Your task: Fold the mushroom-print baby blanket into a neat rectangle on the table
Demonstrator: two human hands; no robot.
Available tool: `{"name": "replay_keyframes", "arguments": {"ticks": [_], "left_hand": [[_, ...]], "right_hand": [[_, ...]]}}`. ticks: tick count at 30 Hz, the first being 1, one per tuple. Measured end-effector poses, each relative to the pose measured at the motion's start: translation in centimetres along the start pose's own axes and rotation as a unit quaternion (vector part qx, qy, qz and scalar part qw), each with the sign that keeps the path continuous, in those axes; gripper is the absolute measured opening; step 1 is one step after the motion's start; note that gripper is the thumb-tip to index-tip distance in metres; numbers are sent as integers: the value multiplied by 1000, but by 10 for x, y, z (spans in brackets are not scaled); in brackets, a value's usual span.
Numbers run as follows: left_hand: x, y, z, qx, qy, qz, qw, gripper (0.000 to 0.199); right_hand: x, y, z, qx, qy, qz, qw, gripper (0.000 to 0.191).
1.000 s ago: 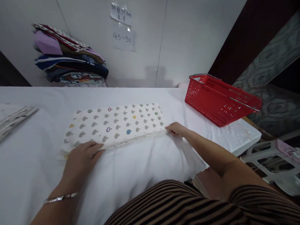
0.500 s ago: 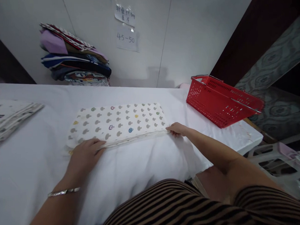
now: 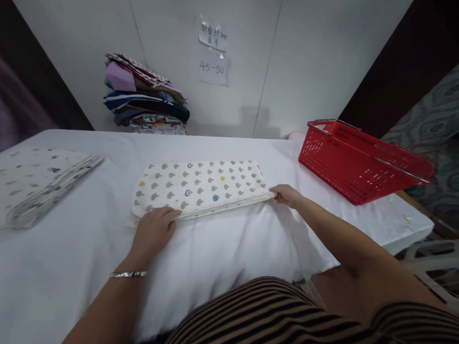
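A folded white cloth [image 3: 203,186] with grey and a few coloured mushroom prints lies flat on the white-covered table [image 3: 217,248]. My left hand [image 3: 156,228], with a silver bracelet at the wrist, rests at the cloth's near left corner, its fingers together on the folded edge and the thumb along it. At the near right corner my right hand [image 3: 286,195] pinches the layered edge between thumb and fingers. Several thin layers show along the near edge between the hands.
Another folded printed cloth [image 3: 43,182] lies at the left. A pile of folded fabrics [image 3: 146,97] stands at the back against the wall. At the right is a red plastic basket [image 3: 362,158] near the table's edge, with a white plastic stool [image 3: 446,269] below.
The view has turned a little left, so everything sits further right in the picture. Both hands stay at the same corners of the cloth, which looks unchanged.
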State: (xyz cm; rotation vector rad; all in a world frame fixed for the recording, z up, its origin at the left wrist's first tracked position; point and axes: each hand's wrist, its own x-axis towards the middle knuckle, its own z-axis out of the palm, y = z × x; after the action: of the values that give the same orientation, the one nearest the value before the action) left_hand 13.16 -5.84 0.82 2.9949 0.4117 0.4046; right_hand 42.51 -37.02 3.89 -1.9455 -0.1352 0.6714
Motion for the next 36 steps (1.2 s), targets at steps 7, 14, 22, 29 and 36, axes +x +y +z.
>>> {"name": "replay_keyframes", "arguments": {"ticks": [7, 14, 22, 29, 36], "left_hand": [[4, 14, -3, -18, -16, 31, 999, 35], [3, 8, -1, -20, -11, 46, 999, 36], [4, 12, -2, -36, 18, 33, 999, 35], [24, 36, -8, -70, -4, 67, 995, 36], [40, 54, 4, -81, -28, 90, 992, 36]], "right_hand": [[7, 11, -4, -70, 38, 22, 997, 25], [0, 13, -6, -317, 98, -56, 942, 26], [-13, 25, -4, -421, 58, -444, 789, 20], [-6, 21, -4, -474, -13, -434, 766, 19], [-4, 17, -6, -480, -42, -437, 759, 24]]}}
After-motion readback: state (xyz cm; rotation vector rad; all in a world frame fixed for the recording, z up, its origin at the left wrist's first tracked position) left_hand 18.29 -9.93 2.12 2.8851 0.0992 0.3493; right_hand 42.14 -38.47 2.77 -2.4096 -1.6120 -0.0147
